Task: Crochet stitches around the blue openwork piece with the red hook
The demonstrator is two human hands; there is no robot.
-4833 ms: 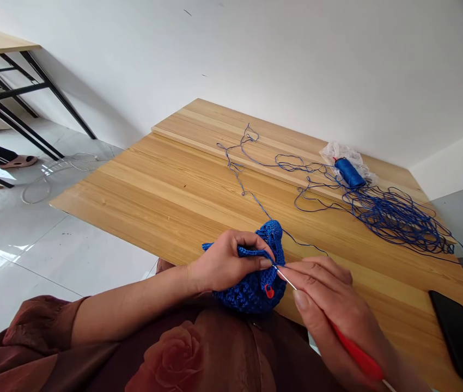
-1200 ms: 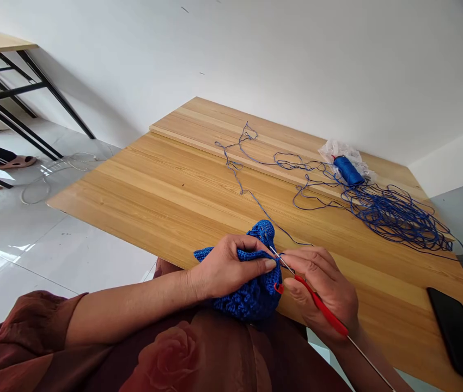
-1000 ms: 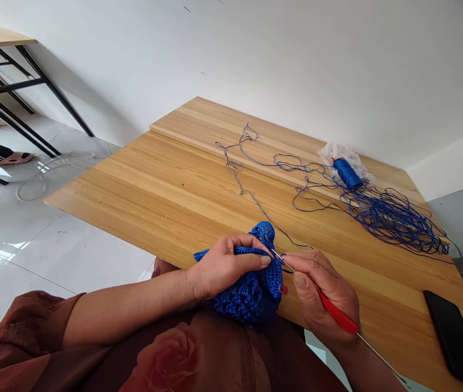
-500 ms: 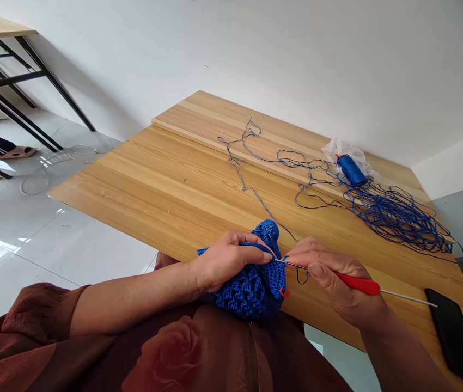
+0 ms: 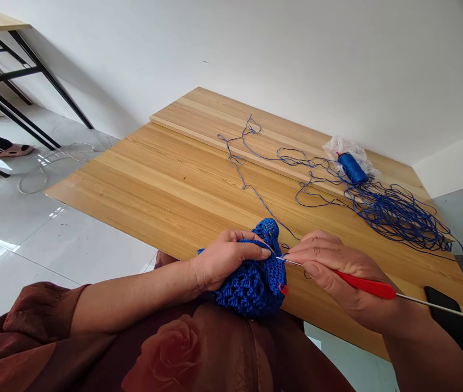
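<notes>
Blue crochet piece (image 5: pixel 251 288) sits right at the near edge of the surface (image 5: pixel 133 179), up against the person's middle, w/ a small red stitch marker (image 5: pixel 283 289) clipped on its right side. Left hand (image 5: pixel 227 258) is clamped on it, fingers curled over the top & thumb pressing down. Right hand (image 5: pixel 329 267) is pinched shut around the red grip of a crochet hook (image 5: pixel 366 286) — the metal tip touches the edge of the crochet, and the long metal shaft sticks out past the grip to the right, above a black phone (image 5: pixel 439 307) lying on the surface.

Blue thread (image 5: pixel 272 209) runs from the piece up across the wood to a loose tangle (image 5: pixel 395 215), w/ a spool of blue thread (image 5: pixel 353 169) on a crumpled plastic bag (image 5: pixel 340 146) just beyond. Person wears a brown top w/ a rose print (image 5: pixel 170 348). Off to the left, past the edge, are a shiny tile floor (image 5: pixel 80 245), a wire loop (image 5: pixel 39 174) on it, and a wooden table on a black metal frame (image 5: pixel 11 71) — a second person's foot in a pink slipper (image 5: pixel 17 151) shows beneath that.
</notes>
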